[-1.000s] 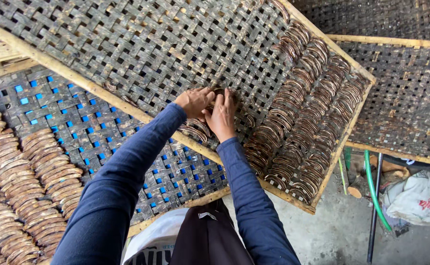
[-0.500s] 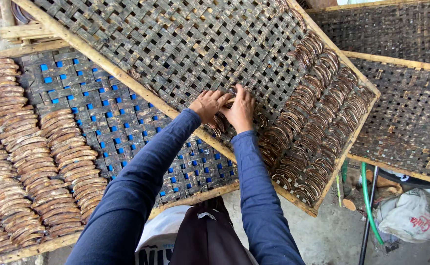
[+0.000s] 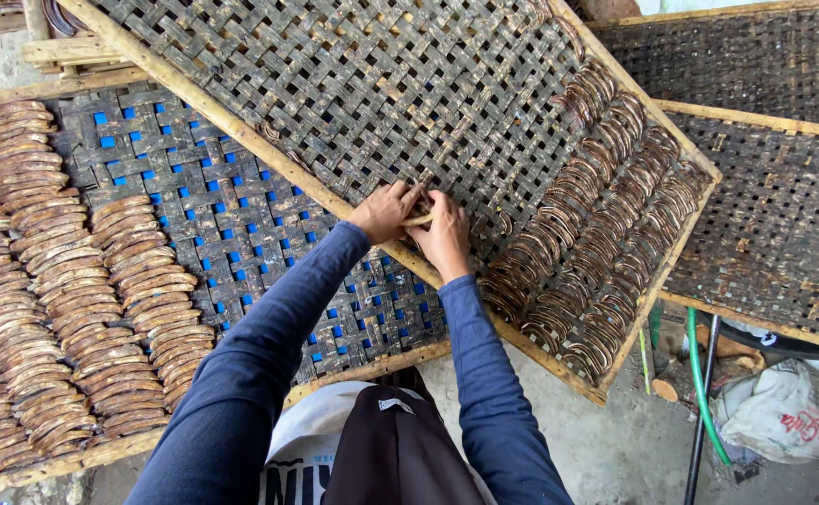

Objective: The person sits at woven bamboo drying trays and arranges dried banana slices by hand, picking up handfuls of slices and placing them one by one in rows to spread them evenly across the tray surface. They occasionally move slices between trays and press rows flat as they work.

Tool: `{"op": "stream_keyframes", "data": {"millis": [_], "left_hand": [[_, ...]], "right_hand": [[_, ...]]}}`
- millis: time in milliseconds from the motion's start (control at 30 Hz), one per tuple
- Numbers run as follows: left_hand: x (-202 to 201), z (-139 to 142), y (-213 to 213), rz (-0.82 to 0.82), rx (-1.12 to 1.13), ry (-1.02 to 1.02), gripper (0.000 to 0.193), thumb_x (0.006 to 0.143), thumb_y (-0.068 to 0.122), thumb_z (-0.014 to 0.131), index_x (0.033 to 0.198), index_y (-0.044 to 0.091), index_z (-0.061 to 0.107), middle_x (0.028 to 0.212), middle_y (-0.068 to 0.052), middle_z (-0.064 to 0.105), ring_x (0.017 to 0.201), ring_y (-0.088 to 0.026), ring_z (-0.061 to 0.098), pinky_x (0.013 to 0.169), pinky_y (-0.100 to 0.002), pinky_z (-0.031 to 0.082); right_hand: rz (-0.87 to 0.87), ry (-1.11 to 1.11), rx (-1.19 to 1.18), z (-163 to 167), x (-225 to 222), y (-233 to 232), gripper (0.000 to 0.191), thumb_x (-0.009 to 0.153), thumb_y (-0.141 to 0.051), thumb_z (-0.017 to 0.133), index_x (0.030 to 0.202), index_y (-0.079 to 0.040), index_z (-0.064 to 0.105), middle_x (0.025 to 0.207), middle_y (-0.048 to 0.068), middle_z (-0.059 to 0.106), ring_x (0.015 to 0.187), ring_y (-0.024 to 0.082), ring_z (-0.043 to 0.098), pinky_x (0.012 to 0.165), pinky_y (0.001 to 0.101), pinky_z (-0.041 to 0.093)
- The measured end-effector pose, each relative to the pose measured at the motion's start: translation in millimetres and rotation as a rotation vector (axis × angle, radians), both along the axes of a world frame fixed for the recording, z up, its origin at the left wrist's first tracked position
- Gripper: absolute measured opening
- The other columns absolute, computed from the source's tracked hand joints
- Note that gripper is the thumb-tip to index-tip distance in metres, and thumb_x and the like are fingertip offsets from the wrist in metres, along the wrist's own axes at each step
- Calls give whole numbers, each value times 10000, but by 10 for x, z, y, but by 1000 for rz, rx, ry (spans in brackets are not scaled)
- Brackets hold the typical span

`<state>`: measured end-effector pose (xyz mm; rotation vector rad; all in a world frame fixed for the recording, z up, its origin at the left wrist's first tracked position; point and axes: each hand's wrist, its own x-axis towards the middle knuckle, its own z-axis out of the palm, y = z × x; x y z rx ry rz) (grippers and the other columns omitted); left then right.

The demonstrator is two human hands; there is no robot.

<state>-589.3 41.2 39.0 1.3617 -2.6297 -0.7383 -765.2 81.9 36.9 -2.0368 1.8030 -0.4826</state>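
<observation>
Both hands, left hand [image 3: 386,211] and right hand [image 3: 445,236], pinch one curved brown strip [image 3: 419,219] at the woven rack [image 3: 353,84]'s lower edge.

Curved brown strip on the woven tray

A thin, tan-brown curved piece [image 3: 419,219] lies pinched between both hands, flat against the dark woven tray [image 3: 353,84], just inside its lower wooden frame edge, near the middle.

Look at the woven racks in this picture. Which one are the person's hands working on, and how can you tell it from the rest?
The tilted middle rack, lying askew over its neighbours. Both the left hand and right hand rest on its weave, with curved brown pieces along its right end.
</observation>
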Motion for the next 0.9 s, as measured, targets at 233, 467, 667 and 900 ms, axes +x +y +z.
{"op": "stream_keyframes", "data": {"millis": [233,467,667,900], "left_hand": [[228,156,392,179,-130,309,930,831,104,779,1639,129,319,1269,-181,551,1170,-340,583,1057,-461,487],[535,384,1376,575,-207,633,844,778,111,832,1506,85,407,1411,-271,451,1323,-425,469,1122,-465,424],[581,25,2008,793,448,1072,570,920,180,755,1423,79,508,1327,-134,586,1234,-255,567,1056,-368,486],[783,-52,2023,756,679,1462,502,1045,353,630,1460,86,540,1408,-61,605,1299,-152,542,1105,-309,423]], "right_hand": [[-122,-165,295,61,137,94,746,749,-293,882,1359,-55,525,1337,207,573,1205,342,590,1041,489,480],[39,54,-127,159,335,484,604,744,-203,881,1253,-71,584,1237,201,650,1157,413,568,1000,503,442],[-103,-173,-14,250,474,479,448,830,-195,866,1161,-69,593,1075,130,729,949,285,707,789,433,567],[-298,-868,241,731,904,454,346,868,-62,781,1119,-18,547,935,126,676,694,254,611,547,397,490]]}}
